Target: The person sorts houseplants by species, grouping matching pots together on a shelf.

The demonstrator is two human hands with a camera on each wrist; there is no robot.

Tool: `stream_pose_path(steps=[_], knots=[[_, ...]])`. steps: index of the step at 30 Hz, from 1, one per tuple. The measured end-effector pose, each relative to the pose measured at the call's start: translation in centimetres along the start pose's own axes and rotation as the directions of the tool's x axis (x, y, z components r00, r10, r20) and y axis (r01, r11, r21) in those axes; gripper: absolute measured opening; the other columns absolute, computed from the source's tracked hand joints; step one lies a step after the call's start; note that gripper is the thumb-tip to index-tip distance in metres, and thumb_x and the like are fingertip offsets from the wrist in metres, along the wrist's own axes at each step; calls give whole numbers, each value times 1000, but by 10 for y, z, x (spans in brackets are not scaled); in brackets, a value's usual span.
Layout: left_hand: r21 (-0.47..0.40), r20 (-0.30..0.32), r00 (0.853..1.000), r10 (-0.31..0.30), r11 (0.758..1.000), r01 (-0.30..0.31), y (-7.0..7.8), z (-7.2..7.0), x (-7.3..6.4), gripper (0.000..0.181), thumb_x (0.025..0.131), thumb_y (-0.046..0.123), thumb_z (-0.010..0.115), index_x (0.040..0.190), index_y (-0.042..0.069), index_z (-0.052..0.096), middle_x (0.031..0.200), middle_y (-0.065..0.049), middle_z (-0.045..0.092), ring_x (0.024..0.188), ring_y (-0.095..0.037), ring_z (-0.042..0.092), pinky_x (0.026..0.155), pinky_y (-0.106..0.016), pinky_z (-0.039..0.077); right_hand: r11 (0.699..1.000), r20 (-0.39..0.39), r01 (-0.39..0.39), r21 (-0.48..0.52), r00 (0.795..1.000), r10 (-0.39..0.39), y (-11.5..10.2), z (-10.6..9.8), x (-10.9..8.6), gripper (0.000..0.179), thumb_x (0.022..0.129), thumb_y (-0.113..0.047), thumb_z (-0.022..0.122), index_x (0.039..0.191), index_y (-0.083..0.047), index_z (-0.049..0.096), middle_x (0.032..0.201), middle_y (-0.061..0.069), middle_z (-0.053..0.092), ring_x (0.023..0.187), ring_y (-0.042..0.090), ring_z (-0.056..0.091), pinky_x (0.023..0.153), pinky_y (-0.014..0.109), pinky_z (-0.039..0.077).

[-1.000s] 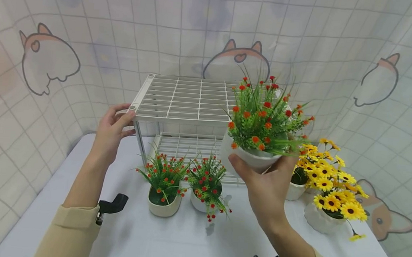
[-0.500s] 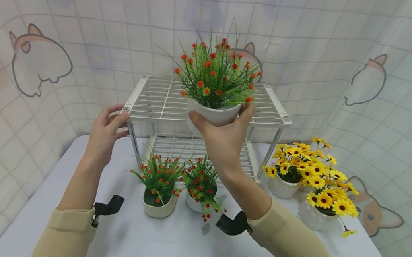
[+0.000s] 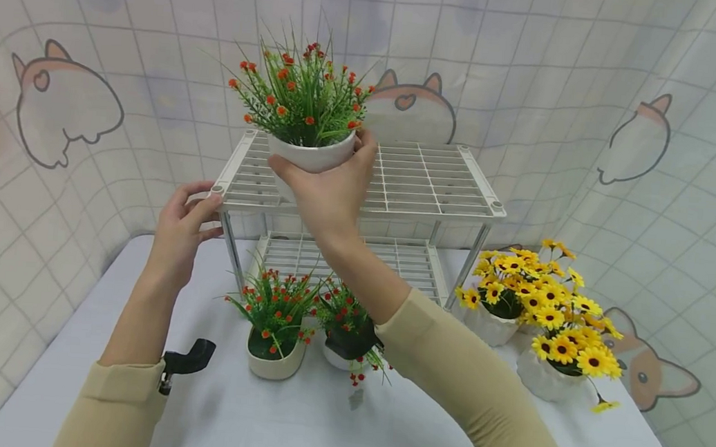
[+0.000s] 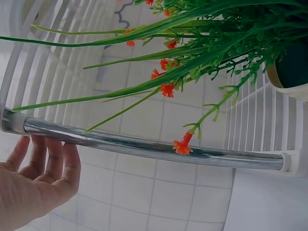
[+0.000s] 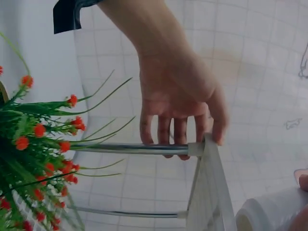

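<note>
Fingers (image 3: 365, 148) of your right hand (image 3: 331, 197) are grasping the white flowerpot (image 3: 311, 156), upper centre-left of the head view; your left hand (image 3: 178, 228) is gripping the white rack (image 3: 481, 180) by its left corner. Left wrist view: left fingers are touching the metal post (image 4: 110, 141), lower left. Right wrist view: the flowerpot is showing, lower right.

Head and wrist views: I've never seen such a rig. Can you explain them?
There's no robot here: a person works bare-handed. The head view comes from a head-worn camera looking forward and down; the wrist views come from a camera on each wrist. The left hand holds a corner of a white wire rack. The right hand holds a white pot of red-orange flowers at the rack's upper level; I can't tell whether it rests there. On the white table stand the rack, two more red-flowered plants and some yellow-flowered plants.
</note>
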State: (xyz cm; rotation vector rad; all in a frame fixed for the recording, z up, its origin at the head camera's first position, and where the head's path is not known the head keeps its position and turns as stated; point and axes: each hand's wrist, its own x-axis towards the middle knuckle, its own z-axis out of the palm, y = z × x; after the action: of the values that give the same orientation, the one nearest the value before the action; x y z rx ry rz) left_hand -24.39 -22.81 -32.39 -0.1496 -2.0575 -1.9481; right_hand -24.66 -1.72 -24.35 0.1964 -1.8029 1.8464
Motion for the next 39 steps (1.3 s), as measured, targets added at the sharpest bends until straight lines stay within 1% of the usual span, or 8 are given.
stream_pose_path(steps=[5, 9, 13, 20, 27, 32, 35, 39], knots=[[-6, -5, 1000, 3, 1000, -3, 0, 1, -1, 45, 105, 34, 62, 143, 14, 49, 125, -6, 60, 108, -18, 58, 89, -34, 48, 995, -36, -50, -86, 998, 47, -2, 22, 7, 108, 67, -33, 99, 149, -18, 30, 135, -7, 46, 116, 10, 48, 92, 32, 46], [11, -10, 1000, 10, 1000, -9, 0, 2, -2, 47, 105, 36, 60, 144, 14, 48, 127, -7, 59, 109, -17, 58, 90, -35, 46, 992, -62, -88, -88, 995, 83, -3, 37, 12, 109, 65, -32, 100, 148, -17, 31, 133, -8, 47, 114, 9, 50, 91, 31, 46], [2, -13, 1000, 14, 1000, -14, 1, 3, -1, 46, 105, 36, 61, 144, 14, 48, 126, -7, 59, 109, -18, 58, 90, -35, 46, 984, -86, -135, -115, 988, 126, 0, 49, 16, 109, 64, -33, 101, 148, -19, 33, 131, -9, 47, 114, 10, 50, 91, 33, 46], [18, -30, 999, 21, 1000, -21, -1, 5, -3, 47, 105, 35, 60, 145, 13, 48, 126, -9, 60, 108, -17, 57, 89, -35, 46, 952, -106, -162, -259, 985, 138, 14, 65, 23, 112, 63, -39, 100, 150, -17, 32, 135, -7, 48, 120, 12, 49, 97, 34, 44], [21, -37, 999, 29, 999, -28, 0, 5, -3, 45, 106, 35, 59, 144, 13, 48, 121, -4, 62, 107, -17, 57, 88, -35, 46, 943, -98, -195, -269, 980, 174, 17, 72, 30, 114, 66, -43, 98, 153, -18, 29, 142, -3, 44, 128, 16, 46, 102, 37, 43], [21, -42, 999, 30, 999, -29, 0, 5, -3, 45, 106, 35, 59, 144, 13, 49, 124, -8, 61, 107, -17, 58, 88, -35, 46, 937, -81, -206, -281, 978, 191, 14, 71, 28, 119, 68, -43, 97, 157, -19, 23, 153, 3, 36, 140, 19, 38, 111, 40, 37], [14, -43, 999, 27, 1000, -26, -1, 6, -3, 45, 105, 35, 60, 143, 14, 49, 124, -7, 61, 107, -18, 59, 88, -35, 47, 946, -73, -195, -260, 980, 183, 11, 67, 24, 117, 70, -40, 97, 158, -19, 22, 156, 3, 34, 142, 19, 36, 113, 40, 35], [15, -43, 999, 29, 999, -28, -2, 6, -3, 46, 105, 35, 60, 144, 14, 49, 122, -4, 61, 108, -18, 58, 89, -35, 46, 969, -40, -169, -179, 986, 165, 4, 56, 15, 110, 74, -36, 94, 157, -22, 24, 155, 1, 34, 139, 21, 39, 110, 43, 36]])
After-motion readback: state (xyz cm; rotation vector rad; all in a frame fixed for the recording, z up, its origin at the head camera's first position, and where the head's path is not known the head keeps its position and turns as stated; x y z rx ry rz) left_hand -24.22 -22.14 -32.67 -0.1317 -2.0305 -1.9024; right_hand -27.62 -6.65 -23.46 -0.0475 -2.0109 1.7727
